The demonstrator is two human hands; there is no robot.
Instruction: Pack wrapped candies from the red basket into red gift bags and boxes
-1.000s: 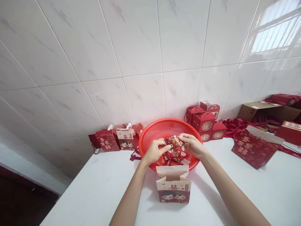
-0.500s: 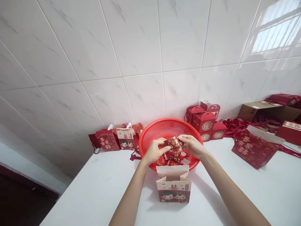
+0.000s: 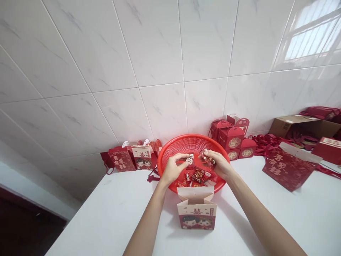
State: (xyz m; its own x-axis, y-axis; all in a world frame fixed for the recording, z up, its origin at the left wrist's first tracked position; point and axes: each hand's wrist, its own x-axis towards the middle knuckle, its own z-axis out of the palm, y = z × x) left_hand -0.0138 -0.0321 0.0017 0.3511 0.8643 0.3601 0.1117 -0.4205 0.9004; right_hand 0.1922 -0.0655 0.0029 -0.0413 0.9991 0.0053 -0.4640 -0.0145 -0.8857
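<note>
Over the red plastic basket (image 3: 170, 149), my left hand (image 3: 174, 168) pinches a small red packet with a white label (image 3: 190, 160). My right hand (image 3: 218, 163) holds a dark red packet with gold print (image 3: 208, 159) at the basket's right side. The two hands are apart. Several red and gold packets (image 3: 197, 175) lie in the basket below them. In front of the basket, an open-topped paper box (image 3: 197, 217) with two cartoon faces stands upright on the white table, touched by neither hand.
Red gift boxes (image 3: 231, 138) are stacked behind right, and more boxes (image 3: 122, 159) stand behind left. At right are an open red bag (image 3: 289, 169), red ribbons (image 3: 266, 142) and a cardboard box (image 3: 295, 121). A tiled wall (image 3: 160, 53) rises behind the table (image 3: 112, 213).
My hands have moved slightly apart. The dark red packet that was between both hands is now in my right hand only, and a white-labelled packet shows in my left hand.
</note>
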